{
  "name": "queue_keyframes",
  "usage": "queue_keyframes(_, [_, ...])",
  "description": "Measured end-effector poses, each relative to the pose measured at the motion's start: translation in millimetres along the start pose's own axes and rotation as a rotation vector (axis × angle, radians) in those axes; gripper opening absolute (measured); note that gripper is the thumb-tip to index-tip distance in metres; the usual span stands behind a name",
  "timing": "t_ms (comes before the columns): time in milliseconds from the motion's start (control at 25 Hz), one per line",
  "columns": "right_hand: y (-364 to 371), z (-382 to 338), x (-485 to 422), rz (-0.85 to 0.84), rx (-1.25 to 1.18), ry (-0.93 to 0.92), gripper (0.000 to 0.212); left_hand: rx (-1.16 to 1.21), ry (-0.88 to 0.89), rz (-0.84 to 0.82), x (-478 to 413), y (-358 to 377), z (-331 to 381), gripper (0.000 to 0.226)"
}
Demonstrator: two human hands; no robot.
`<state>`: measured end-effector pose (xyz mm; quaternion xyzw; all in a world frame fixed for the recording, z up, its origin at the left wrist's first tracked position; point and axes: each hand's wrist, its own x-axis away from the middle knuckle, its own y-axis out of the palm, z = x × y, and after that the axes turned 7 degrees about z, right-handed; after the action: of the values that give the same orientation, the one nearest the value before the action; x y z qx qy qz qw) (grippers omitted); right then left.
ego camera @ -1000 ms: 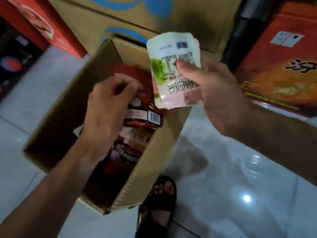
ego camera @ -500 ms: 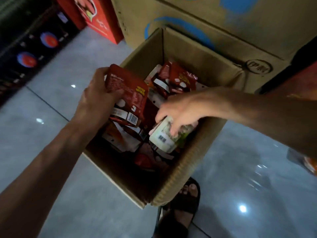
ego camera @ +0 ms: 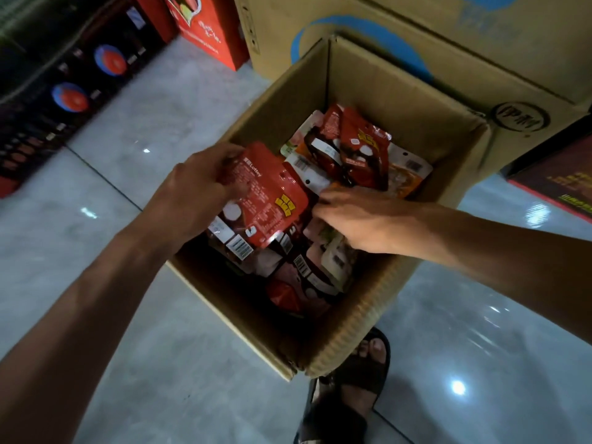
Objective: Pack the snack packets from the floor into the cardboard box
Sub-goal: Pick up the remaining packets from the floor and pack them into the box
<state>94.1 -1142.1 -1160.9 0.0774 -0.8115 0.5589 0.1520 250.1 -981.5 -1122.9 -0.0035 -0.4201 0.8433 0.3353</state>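
Where the grey tiled floor (ego camera: 144, 107) meets the far left edge: a dark display shelf (ego camera: 64, 91) with round red-and-blue labels stands along it, with a bright red printed carton (ego camera: 205, 30) further back.
Floor, left side: a broad stretch of bare tile lies between the shelf and the box.
Left hand (ego camera: 195, 193): it reaches over the box's left rim, and its curled fingers grip the upper left edge of a glossy red snack packet (ego camera: 266, 203), which is held tilted above the pile.
Open brown cardboard box (ego camera: 400, 91): it stands on the floor with its flaps up. Its far wall is close against a large brown carton with blue print (ego camera: 416, 27), though contact cannot be made out.
Pile of red, white and orange packets (ego camera: 352, 149): it lies inside the box, heaped towards the far right wall, while the near corner shows more bare inner wall.
Right hand (ego camera: 358, 219): it comes in over the right rim, palm down, with its fingertips at the red packet's right edge. Whether it grasps anything cannot be told.
Pale packet (ego camera: 336, 257): it lies in the box just under that hand.
Foot in a black sandal (ego camera: 362, 363): it is just beside the box's near corner.
Floor, right side: shiny open tile runs to a dark red carton (ego camera: 551, 174).
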Motion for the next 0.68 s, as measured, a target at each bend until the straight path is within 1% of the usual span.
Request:
queue_keyframes(40, [-0.9,-0.3,-2.0,0.021,-0.025,0.046,0.043,-0.017,0.004,-0.032,2.0,-3.2,-2.6,0.05])
queue_keyframes(160, [0.8,-11.4,-5.4,0.134,-0.035,0.054,0.042,-0.152,0.012,-0.175,9.6,-5.3,-8.4,0.042])
queue_keyframes(240, [2.6,-20.4,-8.0,0.144,-0.08,0.069,0.042,-0.423,0.062,-0.218,9.0,2.2,-17.6,0.049])
queue_keyframes(320, [4.8,-27.6,-8.6,0.137,-0.107,0.057,0.041,-0.736,0.147,-0.165,11.2,11.0,-25.5,0.064])
queue_keyframes(360, [5.0,-27.9,-9.2,0.137,-0.111,0.055,0.041,-0.81,0.193,-0.113,13.0,14.7,-27.3,0.069])
queue_keyframes(440, [2.6,-25.9,-7.3,0.148,-0.109,0.057,0.038,-0.829,0.276,-0.007,18.2,19.3,-22.6,0.069])
queue_keyframes(520, [-1.2,-20.5,-0.7,0.175,-0.112,0.06,0.034,-0.758,0.356,0.099,25.4,20.8,-5.4,0.06])
queue_keyframes(600, [-5.9,-10.6,16.2,0.242,-0.145,0.066,0.028,-0.647,0.398,0.121,34.2,23.1,19.7,0.054])
queue_keyframes(680, [-10.0,5.0,45.9,0.409,-0.139,0.044,0.022,-0.496,0.425,0.092,42.9,34.6,49.4,0.05])
